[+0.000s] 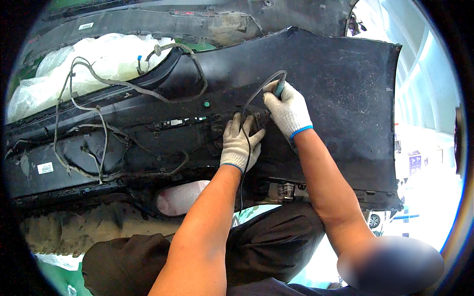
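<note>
A large black car bumper (340,93) lies across the view with its inner side facing up. My right hand (289,109), in a white knitted glove with a blue cuff, is closed around the teal handle of what looks like a soldering iron (279,89). Its tip is hidden behind the hand. A thin black cord (245,133) loops from the handle's upper end and runs down past my left hand (240,143). That hand, gloved alike, rests with spread fingers on a dark bracket area (256,118) of the bumper, just left of the right hand.
A grey wiring harness (106,133) sprawls over the bumper's left half. Clear plastic wrap (94,56) shows at the upper left. Another dark bumper (197,23) lies beyond. My bent leg (276,241) is close to the near edge. A white label (45,168) sits at left.
</note>
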Demonstrator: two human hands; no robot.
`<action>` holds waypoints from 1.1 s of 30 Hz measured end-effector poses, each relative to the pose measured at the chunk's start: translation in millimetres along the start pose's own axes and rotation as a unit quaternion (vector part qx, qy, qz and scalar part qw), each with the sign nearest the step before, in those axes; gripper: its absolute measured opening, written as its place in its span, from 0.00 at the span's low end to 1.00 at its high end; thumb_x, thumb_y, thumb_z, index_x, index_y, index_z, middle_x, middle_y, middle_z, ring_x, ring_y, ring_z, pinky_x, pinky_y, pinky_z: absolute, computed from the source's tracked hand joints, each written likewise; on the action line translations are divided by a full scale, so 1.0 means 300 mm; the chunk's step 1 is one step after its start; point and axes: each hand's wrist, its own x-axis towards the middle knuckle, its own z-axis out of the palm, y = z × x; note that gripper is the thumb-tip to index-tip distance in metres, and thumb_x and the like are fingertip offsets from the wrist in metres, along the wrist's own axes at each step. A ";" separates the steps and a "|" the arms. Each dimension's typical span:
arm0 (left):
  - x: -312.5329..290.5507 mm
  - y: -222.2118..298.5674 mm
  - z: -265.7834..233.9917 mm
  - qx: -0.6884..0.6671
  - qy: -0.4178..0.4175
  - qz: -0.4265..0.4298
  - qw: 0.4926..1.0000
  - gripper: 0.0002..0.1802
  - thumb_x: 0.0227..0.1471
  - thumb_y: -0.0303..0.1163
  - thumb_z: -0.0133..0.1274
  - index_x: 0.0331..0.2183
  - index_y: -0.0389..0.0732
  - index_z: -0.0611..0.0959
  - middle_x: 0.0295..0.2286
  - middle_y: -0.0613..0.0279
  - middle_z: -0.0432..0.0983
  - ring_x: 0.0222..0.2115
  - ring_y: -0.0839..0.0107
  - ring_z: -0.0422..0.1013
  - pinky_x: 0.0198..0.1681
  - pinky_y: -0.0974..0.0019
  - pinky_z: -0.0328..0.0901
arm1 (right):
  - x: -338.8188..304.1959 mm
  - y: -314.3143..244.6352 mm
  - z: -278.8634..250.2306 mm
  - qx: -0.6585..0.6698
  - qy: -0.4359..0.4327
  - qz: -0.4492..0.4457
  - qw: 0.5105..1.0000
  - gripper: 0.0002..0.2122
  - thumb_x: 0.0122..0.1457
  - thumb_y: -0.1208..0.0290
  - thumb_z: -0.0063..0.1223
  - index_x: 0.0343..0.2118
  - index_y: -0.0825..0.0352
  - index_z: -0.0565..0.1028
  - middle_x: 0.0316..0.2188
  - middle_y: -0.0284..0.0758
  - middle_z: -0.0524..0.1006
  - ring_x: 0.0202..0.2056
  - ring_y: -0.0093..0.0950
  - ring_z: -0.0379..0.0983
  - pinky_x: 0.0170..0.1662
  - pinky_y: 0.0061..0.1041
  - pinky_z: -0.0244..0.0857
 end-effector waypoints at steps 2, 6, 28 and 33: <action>0.001 0.000 0.006 -0.001 0.004 -0.002 1.000 0.27 0.60 0.44 0.63 0.61 0.70 0.85 0.75 0.51 0.58 0.77 0.38 0.45 0.79 0.35 0.42 | -0.001 -0.008 -0.001 -0.009 0.001 -0.003 1.000 0.08 0.64 0.70 0.62 0.44 0.64 0.83 0.33 0.38 0.85 0.37 0.31 0.83 0.47 0.33 0.76; 0.003 0.002 0.007 -0.011 0.006 -0.007 1.000 0.26 0.59 0.44 0.64 0.60 0.70 0.85 0.74 0.51 0.59 0.77 0.38 0.46 0.78 0.34 0.44 | 0.001 -0.005 -0.001 -0.015 -0.005 -0.003 1.000 0.08 0.65 0.69 0.62 0.44 0.64 0.83 0.34 0.40 0.85 0.37 0.33 0.83 0.47 0.33 0.76; 0.003 0.000 0.005 -0.006 0.009 0.000 1.000 0.28 0.60 0.44 0.62 0.62 0.68 0.84 0.74 0.50 0.59 0.77 0.37 0.46 0.78 0.35 0.43 | 0.009 -0.013 0.002 -0.015 0.006 -0.007 1.000 0.08 0.65 0.68 0.63 0.44 0.63 0.84 0.34 0.39 0.86 0.38 0.33 0.84 0.47 0.33 0.76; 0.001 0.001 0.008 -0.016 0.012 -0.002 1.000 0.28 0.59 0.43 0.63 0.61 0.68 0.84 0.74 0.50 0.59 0.76 0.37 0.46 0.78 0.34 0.43 | 0.016 0.005 0.011 -0.016 0.004 -0.017 1.000 0.08 0.65 0.69 0.63 0.45 0.63 0.84 0.35 0.39 0.86 0.38 0.32 0.84 0.47 0.32 0.76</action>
